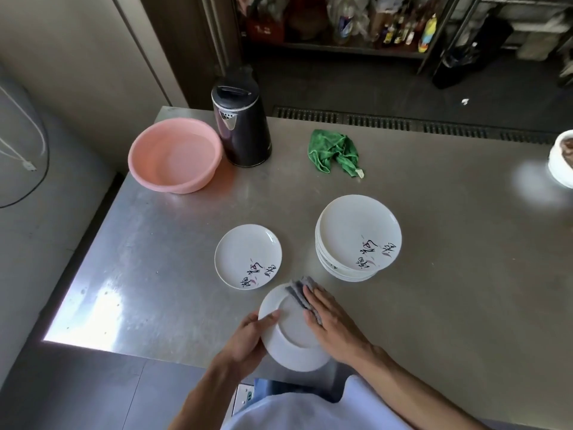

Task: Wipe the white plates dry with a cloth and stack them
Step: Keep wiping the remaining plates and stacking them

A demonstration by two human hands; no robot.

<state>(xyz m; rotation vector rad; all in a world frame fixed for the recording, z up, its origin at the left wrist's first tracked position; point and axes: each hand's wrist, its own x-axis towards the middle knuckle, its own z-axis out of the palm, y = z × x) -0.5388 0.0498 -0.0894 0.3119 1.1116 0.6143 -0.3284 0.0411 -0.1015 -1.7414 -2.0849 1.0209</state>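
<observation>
My left hand (248, 339) grips the left rim of a white plate (290, 336), held underside up over the table's front edge. My right hand (333, 321) lies flat with straight fingers on a grey cloth (302, 290) and presses it against the plate's underside. A single white plate (245, 252) with black lettering lies face up on the table just beyond. To its right stands a stack of several white plates (356, 234) with the same lettering.
A steel table (449, 259) carries a pink basin (175, 153) at the back left, a black kettle (240, 125) beside it and a crumpled green cloth (335, 152). A white bowl (562, 156) sits at the right edge. Shelves with bottles stand behind.
</observation>
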